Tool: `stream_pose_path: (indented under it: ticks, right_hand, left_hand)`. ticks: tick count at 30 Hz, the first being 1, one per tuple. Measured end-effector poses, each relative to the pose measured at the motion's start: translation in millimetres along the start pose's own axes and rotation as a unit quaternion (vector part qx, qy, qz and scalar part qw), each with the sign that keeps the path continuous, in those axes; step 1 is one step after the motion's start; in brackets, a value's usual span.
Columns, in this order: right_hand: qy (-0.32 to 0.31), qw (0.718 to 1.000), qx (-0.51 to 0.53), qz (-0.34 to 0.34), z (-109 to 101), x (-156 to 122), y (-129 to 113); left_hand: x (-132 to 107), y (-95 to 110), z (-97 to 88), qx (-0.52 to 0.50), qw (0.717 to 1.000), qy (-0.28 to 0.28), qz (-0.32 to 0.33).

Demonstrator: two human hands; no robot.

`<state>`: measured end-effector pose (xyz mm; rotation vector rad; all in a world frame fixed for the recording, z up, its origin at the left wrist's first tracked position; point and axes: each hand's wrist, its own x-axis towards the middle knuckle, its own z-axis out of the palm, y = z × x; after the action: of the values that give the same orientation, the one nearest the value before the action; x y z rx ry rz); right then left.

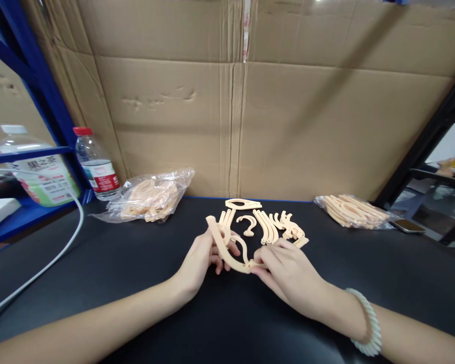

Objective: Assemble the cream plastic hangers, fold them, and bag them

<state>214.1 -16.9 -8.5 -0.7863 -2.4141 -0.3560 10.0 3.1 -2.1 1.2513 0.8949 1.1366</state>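
Observation:
Between my two hands is a beige plastic folding clothes hanger in pieces, with a long curved hanger arm (223,248) tilted up to the left. My left hand (201,257) has its fingers curled around the arm and a thin hook (243,247) beside it. At the arm's lower end, my right hand (286,265) pinches the joint with thumb and fingers; what exactly lies under those fingertips is hidden. Just beyond, on the black table (220,323), lie a loose hook (251,225), several hanger arms (266,226), a pile of small curved pieces (290,226) and a joined hanger (233,205).
Clear bags of beige parts lie at back left (151,197) and back right (354,210), a phone (408,226) beside the right one. A water bottle (98,169) stands by the blue frame (34,76). A white cable (74,235) crosses the left side. Cardboard (288,111) walls the back.

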Motion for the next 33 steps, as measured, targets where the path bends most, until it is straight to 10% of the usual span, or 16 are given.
stream_pose_path:
  ticks: [15,33]
  right_hand:
    - [-0.039,0.996,-0.083,0.000,3.6,0.3,4.0]
    - [-0.007,0.995,-0.074,-0.068,-3.9,1.1,2.5]
  left_hand:
    - [-8.8,6.0,7.9,0.097,0.994,0.001,0.053]
    - [-5.5,3.2,6.8,0.036,0.999,0.006,-0.031]
